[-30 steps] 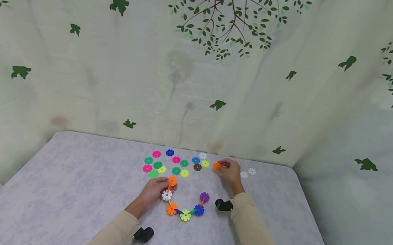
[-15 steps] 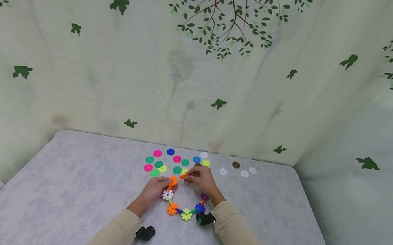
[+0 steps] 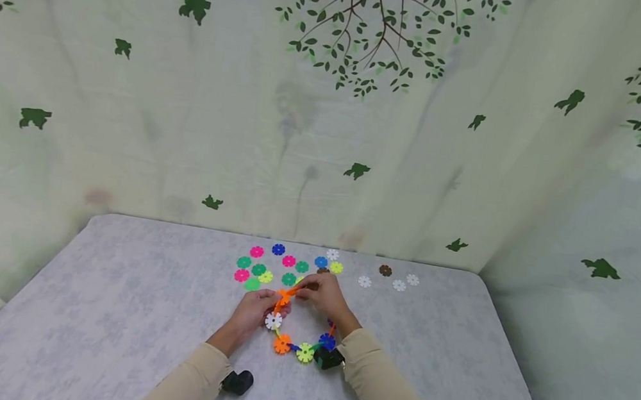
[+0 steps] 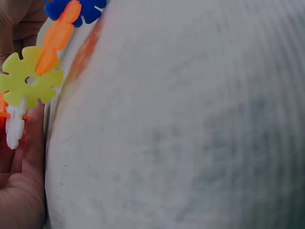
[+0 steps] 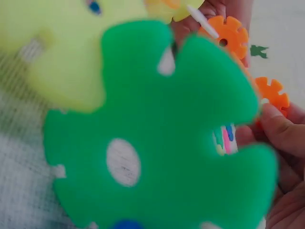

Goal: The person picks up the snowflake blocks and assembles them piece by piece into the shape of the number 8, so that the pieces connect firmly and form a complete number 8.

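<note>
My left hand (image 3: 254, 313) grips the upper left end of a curved chain of notched plastic interlocking discs, at an orange disc (image 3: 284, 298). Down from there the chain runs through a white disc (image 3: 273, 320), another orange disc (image 3: 281, 344), a yellow disc (image 3: 305, 353) and a blue disc (image 3: 327, 341). My right hand (image 3: 324, 296) pinches a loose orange interlocking disc (image 5: 272, 93) between thumb and finger, its edge right at the chain's orange end. In the right wrist view, a green disc (image 5: 190, 171) of the chain looms large. The chain's purple end is mostly hidden behind my right wrist.
Loose discs lie toward the back of the table (image 3: 141, 311): pink (image 3: 257, 252), green (image 3: 243, 262), blue (image 3: 278, 249) and yellow ones. Farther right are white discs (image 3: 365, 281) and a brown disc (image 3: 386, 271). A leaf-patterned curtain (image 3: 189, 116) hangs behind.
My right hand has carried the orange disc from the back right leftward to the chain's orange end, uncovering a brown disc. The left hand has stayed in place with the chain.
</note>
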